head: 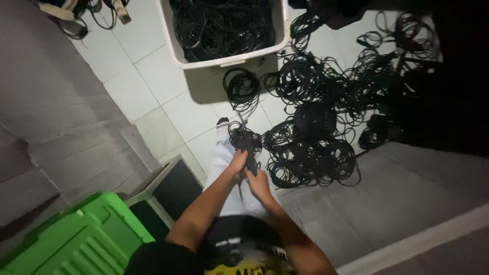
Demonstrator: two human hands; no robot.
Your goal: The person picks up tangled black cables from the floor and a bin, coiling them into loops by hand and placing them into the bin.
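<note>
Both my hands meet over my lap and hold one small coil of black cable (245,140). My left hand (237,162) grips the coil's lower left part. My right hand (258,182) closes on the cable strands just below it. The coil stands up from my hands, above my white trouser leg (222,158). A large tangled heap of black cables (318,122) lies on the tiled floor just right of my hands. A single neat cable coil (241,87) rests on the floor ahead of my foot.
A white plastic bin (179,51) full of black cables stands at the top centre. A green plastic crate (81,239) sits at the lower left, with a dark metal-edged case (173,188) beside it. Grey flooring borders the tiles on both sides.
</note>
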